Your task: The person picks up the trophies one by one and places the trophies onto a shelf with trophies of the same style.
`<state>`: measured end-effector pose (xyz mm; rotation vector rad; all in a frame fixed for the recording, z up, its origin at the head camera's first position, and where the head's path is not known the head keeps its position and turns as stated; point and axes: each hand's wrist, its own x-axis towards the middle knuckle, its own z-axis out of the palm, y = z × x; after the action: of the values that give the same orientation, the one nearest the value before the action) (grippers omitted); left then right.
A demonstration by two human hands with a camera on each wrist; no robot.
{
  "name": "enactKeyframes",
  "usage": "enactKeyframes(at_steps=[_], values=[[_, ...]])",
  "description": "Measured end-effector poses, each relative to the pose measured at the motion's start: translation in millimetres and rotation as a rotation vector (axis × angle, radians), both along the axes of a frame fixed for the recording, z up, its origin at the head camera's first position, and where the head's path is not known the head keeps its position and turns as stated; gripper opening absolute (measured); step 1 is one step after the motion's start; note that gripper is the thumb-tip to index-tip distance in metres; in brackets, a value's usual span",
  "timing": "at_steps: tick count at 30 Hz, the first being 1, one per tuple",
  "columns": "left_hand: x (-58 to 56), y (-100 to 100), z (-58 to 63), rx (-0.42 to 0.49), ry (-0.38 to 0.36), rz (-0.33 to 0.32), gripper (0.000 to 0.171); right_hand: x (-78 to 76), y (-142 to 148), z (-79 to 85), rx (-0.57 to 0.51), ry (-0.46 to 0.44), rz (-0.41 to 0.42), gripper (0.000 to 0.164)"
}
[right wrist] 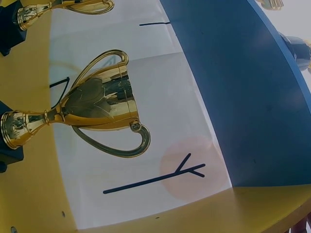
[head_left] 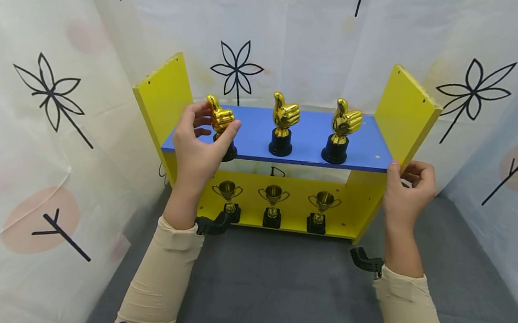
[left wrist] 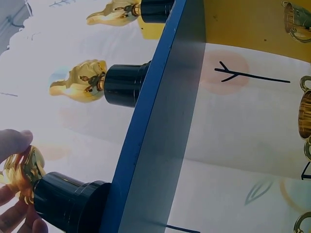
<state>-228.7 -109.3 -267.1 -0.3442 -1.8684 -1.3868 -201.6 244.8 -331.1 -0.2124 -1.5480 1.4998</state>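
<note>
My left hand holds a gold thumbs-up trophy by its gold top, thumb on one side and fingers on the other. Its black base is at the front edge of the blue shelf board, at the left; I cannot tell whether it bears weight there. Two more thumbs-up trophies, a middle one and a right one, stand upright on that board. At the right, my right hand grips the front edge of the yellow side panel, level with the blue board.
On the yellow lower shelf stand three gold two-handled cups: a left cup, a middle cup and a right cup. Another yellow side panel rises at the left. Grey cloth covers the surface in front; patterned sheets hang around.
</note>
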Motion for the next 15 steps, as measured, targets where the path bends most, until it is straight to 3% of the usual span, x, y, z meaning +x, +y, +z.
enactKeyframes(at_steps=[6, 15], values=[[-1.7, 3.2, 4.4, -0.003, -0.014, 0.009, 0.058, 0.8, -1.1, 1.6, 0.003, 0.016, 0.008, 0.015], [-16.7, -0.2, -1.9, -0.025, -0.006, 0.017, 0.058, 0.9, -0.5, 0.2, 0.012, 0.031, 0.006, 0.009]])
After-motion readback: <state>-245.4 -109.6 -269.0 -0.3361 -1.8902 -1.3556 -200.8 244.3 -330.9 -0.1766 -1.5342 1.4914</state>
